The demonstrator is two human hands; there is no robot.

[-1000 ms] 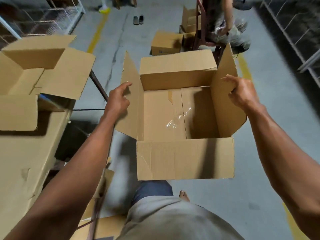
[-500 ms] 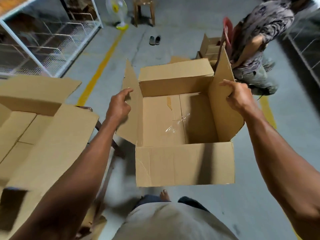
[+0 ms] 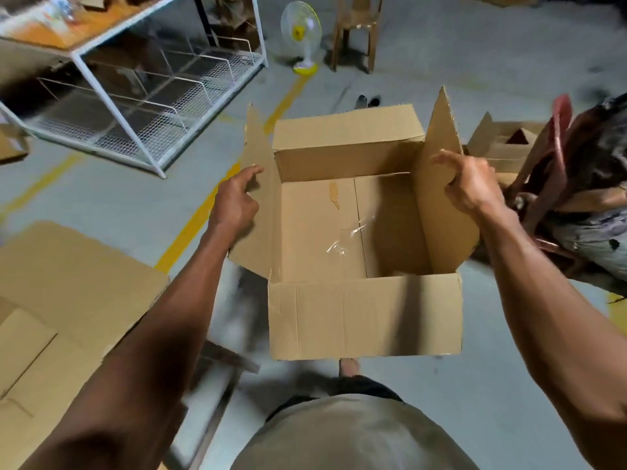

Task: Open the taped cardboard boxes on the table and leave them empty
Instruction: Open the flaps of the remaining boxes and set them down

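**Box held open in mid-air, one hand on each side flap**

The box [image 3: 364, 320] hangs in front of the person's torso, above the grey floor [image 3: 509, 385], carried between both outstretched arms. The left hand [image 3: 234, 201] is at the box's left flap [image 3: 259, 205]: its fingers curl around the flap's outer edge, with the index finger stretched along the cardboard towards the far end. The right hand [image 3: 471, 184] grips the box's right flap [image 3: 441, 184] from outside, fingers folded over the edge and the thumb pointing back towards the box's middle. Both arms reach forward, nearly straight.

The box is plain brown cardboard with all four top flaps spread. The near flap hangs down towards the person, the far flap [image 3: 346, 130] tips away, and the two side flaps stand up. Inside, nothing shows but the bottom panels, a strip of brown tape [image 3: 334, 195] and a crumpled scrap of clear tape [image 3: 346, 239] along the bottom seam.

Left of the box lies one flattened spread of cardboard [image 3: 68, 293]. Beyond the box, to its left, stands one white wire rack [image 3: 142, 96]; straight beyond it are one small fan [image 3: 300, 32] and one wooden chair [image 3: 356, 28]. Right of the box sits one more open carton [image 3: 498, 147], with a second person [image 3: 597, 184] partly in view beside it.
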